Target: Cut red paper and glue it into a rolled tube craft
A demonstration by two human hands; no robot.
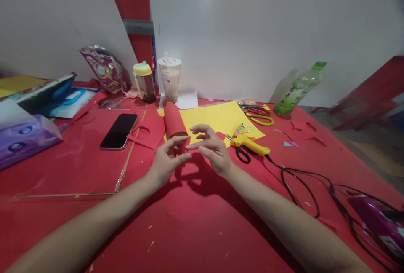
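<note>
My left hand (pixel 170 159) is curled, with a small red paper piece (pixel 184 145) between its thumb and fingers. The piece's full shape is partly hidden by the fingers. My right hand (pixel 212 148) faces it with fingers apart, and its index fingertip is at the edge of that piece. Just beyond my left hand lies a red paper tube (pixel 174 120), its round end toward me. Under and beside the tube is a yellow paper sheet (pixel 217 117). A red paper sheet with a round hole (pixel 150 127) lies left of the tube.
Right of my hands are a yellow glue gun (pixel 252 144) with a black cord, black-handled scissors (pixel 243 155) and yellow-handled scissors (pixel 261 119). A phone (pixel 119 131) lies left. A lidded cup (pixel 170 79), a yellow-capped bottle (pixel 144 82) and a green bottle (pixel 299 89) stand behind.
</note>
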